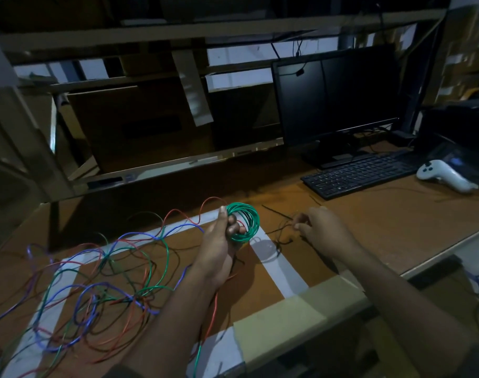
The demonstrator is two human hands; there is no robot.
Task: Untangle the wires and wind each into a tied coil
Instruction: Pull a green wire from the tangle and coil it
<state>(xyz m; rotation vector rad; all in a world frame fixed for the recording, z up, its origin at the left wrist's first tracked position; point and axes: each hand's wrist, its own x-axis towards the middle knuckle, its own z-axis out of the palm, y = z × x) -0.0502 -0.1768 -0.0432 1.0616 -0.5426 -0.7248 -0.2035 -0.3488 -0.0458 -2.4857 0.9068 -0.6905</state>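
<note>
My left hand [219, 241] grips a wound coil of green wire [248, 222], held above the brown desk with fingers through its loops. To the right, my right hand [318, 230] pinches a thin black tie wire [280, 230] that lies on the desk beside the coil. A loose tangle of red, blue and green wires [102, 282] spreads over the desk to the left of my left arm. A red wire [214, 309] runs down under my left forearm toward the front edge.
White tape strips [282, 271] mark a rectangle on the desk. A black keyboard [361, 173], a dark monitor [336, 99] and a white handheld controller [445, 174] sit at the back right. Shelving and cardboard stand behind the desk.
</note>
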